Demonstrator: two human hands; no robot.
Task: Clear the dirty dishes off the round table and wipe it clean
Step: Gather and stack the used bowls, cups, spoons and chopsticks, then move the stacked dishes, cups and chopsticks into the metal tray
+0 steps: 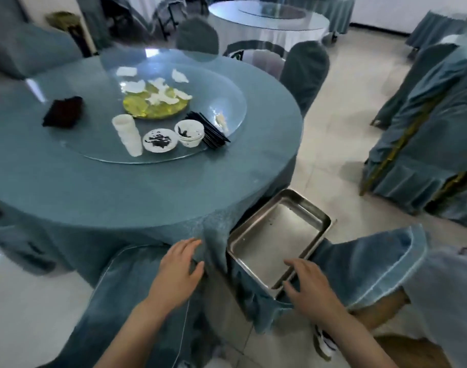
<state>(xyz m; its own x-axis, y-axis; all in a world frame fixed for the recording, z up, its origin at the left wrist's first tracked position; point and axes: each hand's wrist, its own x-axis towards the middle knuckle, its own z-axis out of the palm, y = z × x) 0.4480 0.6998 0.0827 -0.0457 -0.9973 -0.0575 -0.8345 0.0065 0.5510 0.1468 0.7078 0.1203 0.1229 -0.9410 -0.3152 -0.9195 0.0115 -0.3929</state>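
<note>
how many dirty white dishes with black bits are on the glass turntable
2: a saucer at the turntable's near edge, and a bowl just right of it, beside the chopsticks.

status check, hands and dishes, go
Left hand open on chair cover. Right hand open at steel tray edge. Dishes on turntable, nothing blocking.

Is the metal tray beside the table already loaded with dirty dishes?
No, the metal tray holds no dishes; the bowls sit on the glass turntable.
</note>
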